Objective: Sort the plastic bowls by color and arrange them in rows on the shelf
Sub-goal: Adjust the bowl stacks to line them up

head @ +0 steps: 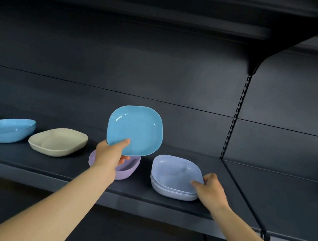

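Holding up the blue bowl (135, 130), your left hand (110, 154) pinches its rim above the purple bowl (126, 169). Your right hand (211, 188) seems to grip the pale stack (174, 176) on the shelf (64, 170).

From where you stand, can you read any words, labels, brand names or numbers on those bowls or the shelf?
None. The blue bowl in the left hand is plain, like the lavender stack that the right hand touches.
The dark shelf carries no visible price tag, label or sign.
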